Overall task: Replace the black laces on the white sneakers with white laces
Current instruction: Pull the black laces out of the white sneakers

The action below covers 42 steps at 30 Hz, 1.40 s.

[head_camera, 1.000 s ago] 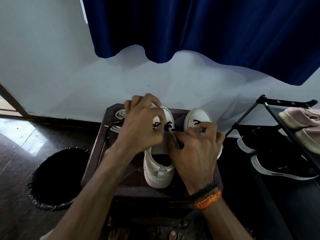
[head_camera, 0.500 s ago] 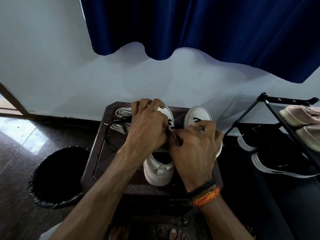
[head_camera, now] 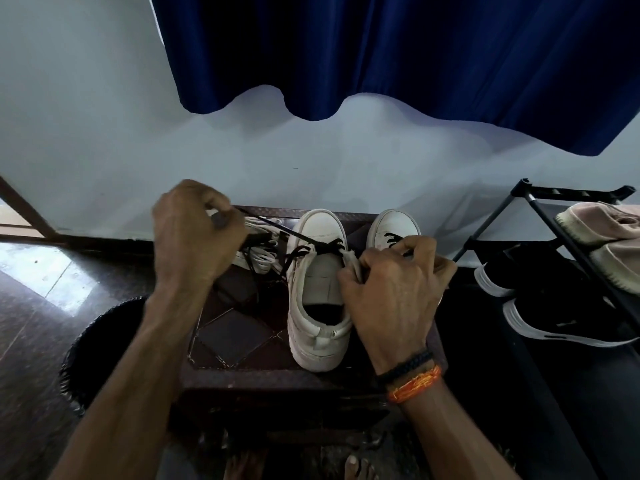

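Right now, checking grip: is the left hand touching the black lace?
Touching. The head view shows the left hand pinching the black lace, pulled taut from the left sneaker.

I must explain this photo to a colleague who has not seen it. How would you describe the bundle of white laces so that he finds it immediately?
Start at the dark brown stool under the blue curtain. Two white sneakers stand on it; look left of the nearer white sneaker, at the stool's far left corner. The white laces lie there in flat pale loops, partly behind the left hand, unlike the thin black lace it pulls.
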Each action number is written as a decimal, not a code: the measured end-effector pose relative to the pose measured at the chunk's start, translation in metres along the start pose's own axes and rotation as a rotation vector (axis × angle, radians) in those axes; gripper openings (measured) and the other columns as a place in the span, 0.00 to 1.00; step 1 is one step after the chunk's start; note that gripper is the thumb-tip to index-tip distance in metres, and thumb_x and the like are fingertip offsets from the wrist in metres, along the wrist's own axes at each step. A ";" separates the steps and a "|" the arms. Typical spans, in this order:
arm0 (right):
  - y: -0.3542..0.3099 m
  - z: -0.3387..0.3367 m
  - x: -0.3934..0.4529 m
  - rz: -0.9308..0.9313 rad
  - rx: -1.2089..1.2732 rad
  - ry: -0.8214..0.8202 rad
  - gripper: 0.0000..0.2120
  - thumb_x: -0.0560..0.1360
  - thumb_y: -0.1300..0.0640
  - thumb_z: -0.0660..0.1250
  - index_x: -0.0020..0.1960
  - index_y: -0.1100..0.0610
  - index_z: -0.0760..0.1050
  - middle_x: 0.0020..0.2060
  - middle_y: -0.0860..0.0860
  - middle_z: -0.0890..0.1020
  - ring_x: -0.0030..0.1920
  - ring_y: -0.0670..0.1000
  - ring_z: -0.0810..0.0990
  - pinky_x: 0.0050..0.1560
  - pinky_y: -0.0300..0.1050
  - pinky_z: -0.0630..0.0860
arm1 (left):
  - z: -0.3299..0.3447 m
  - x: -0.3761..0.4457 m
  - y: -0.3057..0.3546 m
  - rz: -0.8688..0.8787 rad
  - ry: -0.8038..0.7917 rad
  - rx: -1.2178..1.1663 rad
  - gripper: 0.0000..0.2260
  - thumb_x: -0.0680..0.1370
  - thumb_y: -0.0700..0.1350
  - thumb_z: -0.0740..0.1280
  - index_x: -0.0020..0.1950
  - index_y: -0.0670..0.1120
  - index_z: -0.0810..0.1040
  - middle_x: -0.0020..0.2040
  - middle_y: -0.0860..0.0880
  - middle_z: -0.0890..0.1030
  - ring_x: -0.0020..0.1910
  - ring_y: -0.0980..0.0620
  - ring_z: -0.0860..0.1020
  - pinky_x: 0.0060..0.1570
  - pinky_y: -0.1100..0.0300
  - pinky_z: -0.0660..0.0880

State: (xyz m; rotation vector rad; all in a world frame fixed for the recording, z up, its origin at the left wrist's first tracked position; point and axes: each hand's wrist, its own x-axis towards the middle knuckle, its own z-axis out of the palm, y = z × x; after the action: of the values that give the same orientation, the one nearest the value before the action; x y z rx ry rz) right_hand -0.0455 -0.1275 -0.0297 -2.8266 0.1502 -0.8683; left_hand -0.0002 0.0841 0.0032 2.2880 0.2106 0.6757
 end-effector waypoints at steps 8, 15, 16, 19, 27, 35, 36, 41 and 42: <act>0.001 0.003 -0.001 0.031 0.055 -0.035 0.11 0.68 0.46 0.71 0.33 0.52 0.80 0.29 0.45 0.80 0.55 0.54 0.73 0.55 0.56 0.63 | 0.010 -0.005 0.009 0.119 -0.275 0.020 0.12 0.67 0.45 0.68 0.49 0.51 0.83 0.57 0.50 0.79 0.58 0.44 0.78 0.63 0.46 0.74; 0.001 0.002 -0.002 0.031 0.130 -0.007 0.12 0.68 0.45 0.70 0.33 0.53 0.80 0.29 0.45 0.78 0.53 0.52 0.72 0.54 0.56 0.65 | 0.059 -0.035 0.030 0.405 -0.446 0.142 0.10 0.67 0.48 0.75 0.47 0.52 0.87 0.64 0.48 0.78 0.65 0.41 0.70 0.65 0.54 0.57; 0.001 0.002 -0.002 0.028 0.129 -0.008 0.12 0.69 0.45 0.70 0.33 0.53 0.80 0.29 0.45 0.78 0.53 0.52 0.72 0.54 0.57 0.65 | 0.061 -0.036 0.029 0.407 -0.439 0.153 0.11 0.66 0.47 0.75 0.47 0.51 0.87 0.64 0.48 0.78 0.65 0.41 0.71 0.64 0.55 0.57; 0.001 0.002 -0.002 0.017 0.133 -0.020 0.13 0.69 0.45 0.68 0.33 0.53 0.80 0.30 0.45 0.79 0.53 0.54 0.74 0.53 0.58 0.66 | 0.064 -0.037 0.030 0.379 -0.383 0.158 0.10 0.64 0.46 0.79 0.45 0.49 0.87 0.62 0.47 0.79 0.62 0.40 0.72 0.63 0.56 0.57; 0.001 0.001 -0.001 0.010 0.069 -0.056 0.16 0.71 0.43 0.64 0.35 0.54 0.81 0.31 0.48 0.80 0.53 0.57 0.76 0.53 0.58 0.67 | 0.068 -0.039 0.033 0.411 -0.300 0.034 0.04 0.63 0.44 0.70 0.34 0.47 0.84 0.46 0.50 0.83 0.51 0.41 0.78 0.58 0.56 0.62; 0.005 0.004 0.002 0.033 0.022 -0.106 0.16 0.71 0.44 0.62 0.36 0.55 0.79 0.32 0.50 0.82 0.54 0.58 0.75 0.54 0.58 0.66 | 0.024 -0.020 0.033 -0.149 -0.204 -0.564 0.09 0.69 0.35 0.73 0.36 0.49 0.84 0.36 0.54 0.85 0.36 0.58 0.81 0.41 0.63 0.76; 0.005 0.004 0.002 0.039 0.024 -0.098 0.16 0.71 0.44 0.63 0.36 0.55 0.79 0.32 0.49 0.81 0.54 0.57 0.76 0.55 0.58 0.66 | 0.016 -0.013 0.031 -0.233 -0.127 -0.681 0.09 0.70 0.33 0.72 0.38 0.47 0.84 0.36 0.52 0.85 0.34 0.59 0.79 0.38 0.65 0.74; 0.000 0.002 0.001 0.034 0.005 -0.101 0.14 0.70 0.44 0.66 0.37 0.54 0.80 0.33 0.48 0.82 0.55 0.56 0.76 0.55 0.59 0.66 | 0.001 0.001 0.012 -0.345 -0.052 -0.626 0.02 0.70 0.39 0.75 0.40 0.44 0.84 0.36 0.48 0.85 0.36 0.55 0.82 0.41 0.63 0.77; -0.001 0.002 0.002 0.036 0.003 -0.105 0.13 0.70 0.44 0.66 0.39 0.53 0.81 0.35 0.48 0.83 0.55 0.56 0.76 0.55 0.58 0.66 | 0.005 -0.002 0.008 -0.351 -0.116 -0.570 0.02 0.68 0.41 0.76 0.38 0.46 0.84 0.36 0.49 0.86 0.38 0.50 0.84 0.43 0.58 0.78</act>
State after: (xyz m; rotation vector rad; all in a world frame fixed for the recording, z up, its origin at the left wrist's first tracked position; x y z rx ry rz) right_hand -0.0426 -0.1263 -0.0298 -2.8494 0.1842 -0.7103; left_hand 0.0004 0.0752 0.0050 1.6806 0.3107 0.3586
